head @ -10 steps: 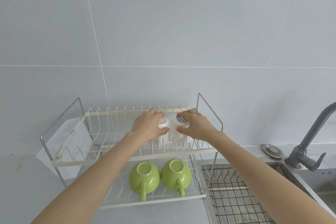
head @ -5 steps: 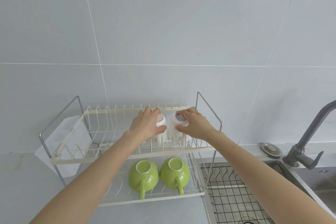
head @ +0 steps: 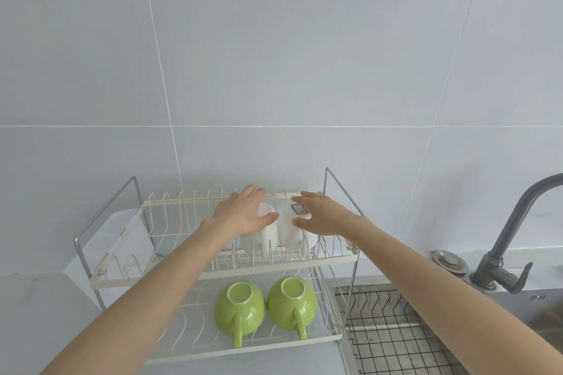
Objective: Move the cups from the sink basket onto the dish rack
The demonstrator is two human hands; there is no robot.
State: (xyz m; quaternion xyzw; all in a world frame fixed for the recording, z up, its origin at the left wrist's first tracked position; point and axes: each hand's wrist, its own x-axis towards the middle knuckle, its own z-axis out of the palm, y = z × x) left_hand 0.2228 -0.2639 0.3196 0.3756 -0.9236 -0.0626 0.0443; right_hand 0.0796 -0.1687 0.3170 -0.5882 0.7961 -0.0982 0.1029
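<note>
Two white cups stand upside down side by side on the upper tier of the cream wire dish rack [head: 170,278]: the left white cup [head: 268,233] and the right white cup [head: 294,228], which has a blue-edged sticker on its base. My left hand [head: 243,215] hovers over the left cup, fingers spread, not gripping it. My right hand [head: 320,216] is lifted just right of the other cup, fingers apart. Two green mugs [head: 239,310] [head: 292,303] rest upside down on the lower tier, handles toward me.
The black wire sink basket [head: 393,332] lies in the steel sink at lower right; its visible part holds no cups. A grey faucet [head: 511,240] and a round drain stopper [head: 451,262] stand at the right. A white cloth [head: 112,237] hangs behind the rack's left end.
Both hands have let go of the white cups and opened, lifting slightly off them. The cups stay upside down on the upper tier.
</note>
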